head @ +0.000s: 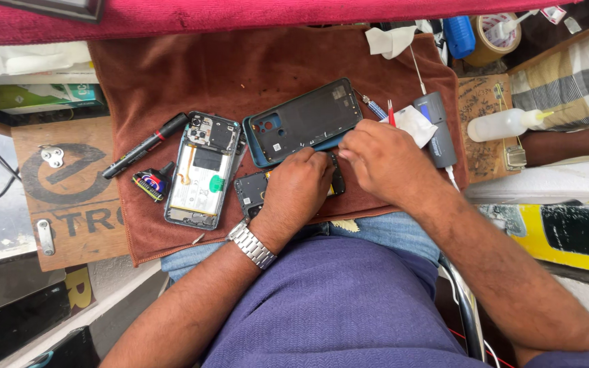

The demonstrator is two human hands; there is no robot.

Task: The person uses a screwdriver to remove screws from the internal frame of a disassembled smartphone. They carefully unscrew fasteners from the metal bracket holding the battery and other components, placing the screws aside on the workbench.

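Purple shirt fills the bottom of the view, jeans just above it, and a brown towel (172, 75) spread over the lap as work surface.

Left hand (296, 187) — metal watch (252, 244) on the wrist — lies curled, knuckles up, pressing on a small dark frame piece (250, 191) near centre of the towel. Fingertips are tucked under, so can't tell whether they pinch it or only hold it flat. Right hand (380, 160) sits at approx 2 o'clock from the left, fingers drawn together at the tips, touching the same piece's right end; what, if anything, is pinched there is hidden.

Judging by looks, that piece is thin plastic w/ circuit bits — light, stiff but easily snapped, best held by its edges, not its face.

At 12 o'clock from the hands: blue back cover (303, 121), inside up, also light and a bit flexy. At 9 o'clock: opened phone (201, 172), battery and board exposed — fragile, grip by the side rails. Further at 9–10 o'clock a black pen-like tool (146, 144) and a small black gadget w/ coloured end (151, 184).

At 1–2 o'clock from the right hand: white tissue (417, 125), red-tipped tweezers (390, 112), a grey device (438, 126). Off the towel at 3 o'clock, a squeeze bottle (502, 125) lying on its side.
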